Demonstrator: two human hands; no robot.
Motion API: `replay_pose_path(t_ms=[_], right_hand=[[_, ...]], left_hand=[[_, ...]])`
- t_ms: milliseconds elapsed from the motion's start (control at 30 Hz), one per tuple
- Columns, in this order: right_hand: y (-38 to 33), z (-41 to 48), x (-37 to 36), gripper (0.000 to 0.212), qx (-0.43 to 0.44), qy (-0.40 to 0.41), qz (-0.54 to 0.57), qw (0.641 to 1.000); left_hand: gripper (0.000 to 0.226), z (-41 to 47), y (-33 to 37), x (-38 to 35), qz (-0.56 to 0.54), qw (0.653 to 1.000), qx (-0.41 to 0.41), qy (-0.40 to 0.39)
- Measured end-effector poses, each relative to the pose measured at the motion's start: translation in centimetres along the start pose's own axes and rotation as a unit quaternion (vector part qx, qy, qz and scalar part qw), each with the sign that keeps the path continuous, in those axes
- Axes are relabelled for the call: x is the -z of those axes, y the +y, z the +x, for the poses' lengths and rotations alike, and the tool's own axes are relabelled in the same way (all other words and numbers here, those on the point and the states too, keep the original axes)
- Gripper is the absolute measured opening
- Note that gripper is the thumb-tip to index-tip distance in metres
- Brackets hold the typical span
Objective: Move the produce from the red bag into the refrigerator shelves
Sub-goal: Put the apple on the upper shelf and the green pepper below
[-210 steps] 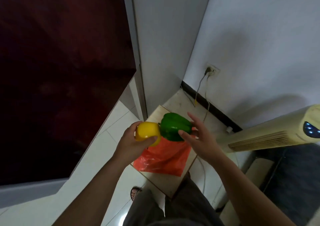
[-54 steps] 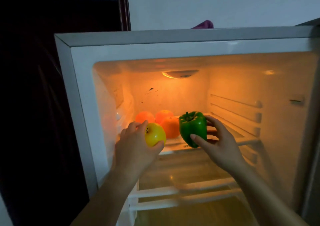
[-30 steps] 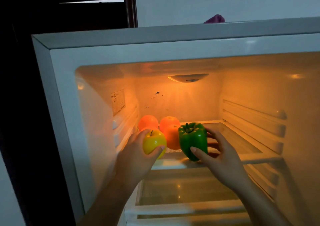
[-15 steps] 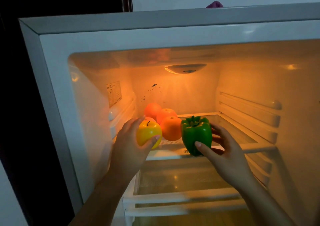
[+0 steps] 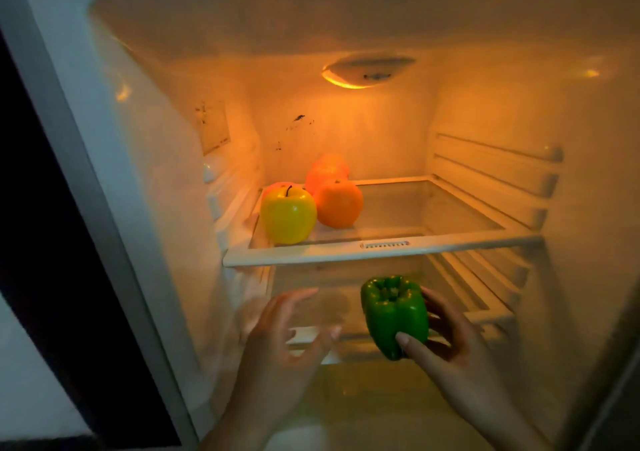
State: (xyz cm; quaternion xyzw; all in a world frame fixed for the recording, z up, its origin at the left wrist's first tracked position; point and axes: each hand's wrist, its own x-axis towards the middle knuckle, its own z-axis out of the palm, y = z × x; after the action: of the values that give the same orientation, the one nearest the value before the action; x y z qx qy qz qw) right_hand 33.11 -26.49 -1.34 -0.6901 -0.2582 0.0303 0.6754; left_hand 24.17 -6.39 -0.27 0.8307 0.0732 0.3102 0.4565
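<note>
The refrigerator (image 5: 145,159) is seen open and lit in amber from a lamp (image 5: 367,73) at the top of the rear wall. On the upper shelf (image 5: 381,248), a yellow apple (image 5: 288,215) is seated at the front left corner, close to the front edge. A front orange (image 5: 338,204) is set just beside it on the right, touching or nearly so. More orange fruit (image 5: 327,170) is ranged behind toward the rear left corner; the count cannot be told. The right half of that shelf is seen bare. Below the shelf's front edge, the left hand (image 5: 287,343) is held with fingers spread apart and nothing grasped; it is blurred. To its right, a green bell pepper (image 5: 394,315) is clasped in the right hand (image 5: 446,346), stem end up, thumb on the lower front and fingers behind. The pepper is held in the air in front of the lower shelf (image 5: 485,315), not resting on it.
</note>
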Motion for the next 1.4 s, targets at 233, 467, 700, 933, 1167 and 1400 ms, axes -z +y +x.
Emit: replay_pose_path(t_ms=[233,467,700,933,1167,1400], right_hand=[[2.4,-1.4,-1.3,0.065,-0.042,-0.064,0.029,0.997],[5.1,-2.0,-0.5,0.068,-0.072,-0.085,-0.058,0.992],[7.3,-2.2,1.3,0.051,-0.064,-0.029,-0.126,0.989],[3.3,2.1,-1.8,0.049,0.043,-0.048,-0.158,0.985],[2.9,5.3,-5.8,0.069,0.069,-0.130,-0.185,0.972],[3.8,4.8,-6.8,0.060,0.065,-0.153,-0.103,0.981]], left_hand=[[0.078,-1.0,-2.1,-3.4,-0.215,0.945,0.175,-0.171],[0.077,-1.9,-3.5,-3.0,-0.190,0.956,0.173,-0.139],[0.067,-1.6,-4.5,-0.3,-0.141,0.974,0.176,-0.017],[0.080,2.1,-4.3,0.5,-0.112,0.985,0.130,0.004],[0.067,2.6,-4.7,-0.1,-0.147,0.979,0.128,-0.064],[0.068,1.8,-5.7,-0.2,-0.135,0.982,0.117,-0.055]])
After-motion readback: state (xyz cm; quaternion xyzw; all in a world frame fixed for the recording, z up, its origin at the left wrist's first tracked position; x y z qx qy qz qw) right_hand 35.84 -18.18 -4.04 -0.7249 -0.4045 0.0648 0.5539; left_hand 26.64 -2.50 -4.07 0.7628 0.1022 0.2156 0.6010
